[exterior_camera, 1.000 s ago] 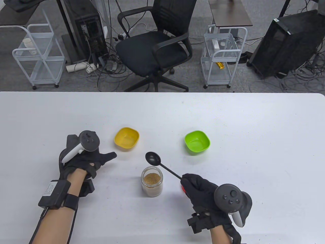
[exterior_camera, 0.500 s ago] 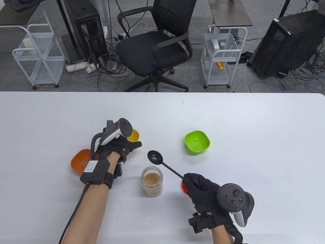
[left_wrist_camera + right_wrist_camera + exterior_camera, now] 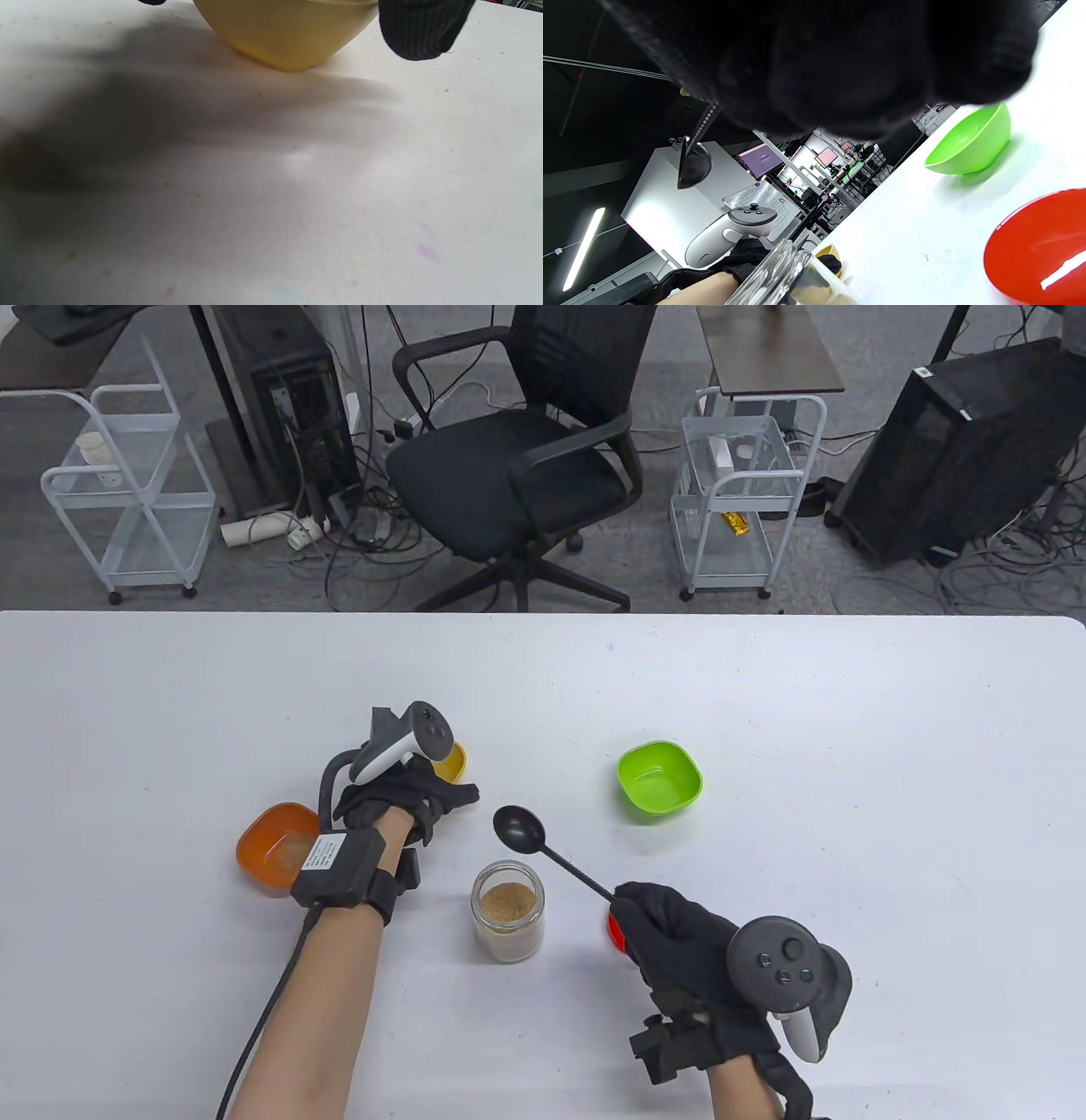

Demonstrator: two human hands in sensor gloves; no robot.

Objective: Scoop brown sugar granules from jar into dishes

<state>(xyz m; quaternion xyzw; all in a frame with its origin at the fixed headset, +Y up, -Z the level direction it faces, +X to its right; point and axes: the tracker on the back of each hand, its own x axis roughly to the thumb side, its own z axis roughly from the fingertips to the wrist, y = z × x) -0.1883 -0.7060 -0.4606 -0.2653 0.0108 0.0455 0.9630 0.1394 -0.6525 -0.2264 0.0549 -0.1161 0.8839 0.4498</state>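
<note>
An open glass jar (image 3: 507, 909) of brown sugar stands at the table's middle front. My right hand (image 3: 645, 912) grips the handle of a black spoon (image 3: 519, 827); its empty bowl hovers just beyond the jar. My left hand (image 3: 424, 791) lies over a yellow bowl (image 3: 451, 759). In the left wrist view the yellow bowl (image 3: 288, 34) sits on the table with a fingertip (image 3: 424, 29) at its right side; contact is unclear. An orange bowl (image 3: 273, 848) with some sugar sits left of it. A green bowl (image 3: 660, 780) sits to the right, also in the right wrist view (image 3: 971, 144).
A red dish (image 3: 614, 933) lies partly under my right hand and shows in the right wrist view (image 3: 1039, 250). The jar's rim (image 3: 780, 275) shows there too. The white table (image 3: 848, 712) ends at a far edge with a chair and carts beyond.
My left hand moved right from over the orange bowl onto the yellow bowl, uncovering the orange one. My right hand and the spoon have barely moved.
</note>
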